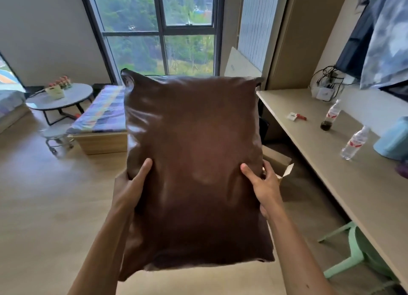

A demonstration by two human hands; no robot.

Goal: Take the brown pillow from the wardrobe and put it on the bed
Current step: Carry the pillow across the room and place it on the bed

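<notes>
- Gripping the brown pillow [194,162] at its two long edges, the left hand [130,188] and right hand [265,184] hold it upright in mid-air before the camera, clear of the floor [48,195].
- On each hand the thumb presses flat on the near face; the remaining fingers wrap behind the pillow, clenched on it, and are mostly hidden.
- Beyond the pillow's top edge stands a large window [159,27] with greenery outside.
- To the left, a low bench with a striped cushion [101,113] sits on the floor, partly covered by the pillow's left edge.
- Near it stand a round tabletop [72,95] carrying a small flower basket [58,88], and a small stool [57,137] on casters.
- A corner of a bed [10,100] shows at the far left, cut off by the frame and well apart from the pillow.
- Along the right wall runs a long tabletop [331,162] bearing two plastic bottles [353,144], a small red-and-white item too small to identify, and tangled cables.
- A green plastic stool [351,250] stands under it.
- An open cardboard box [278,160] is half hidden behind the right hand.
- Tie-dyed fabric [388,40] hangs at the upper right, cut off.
</notes>
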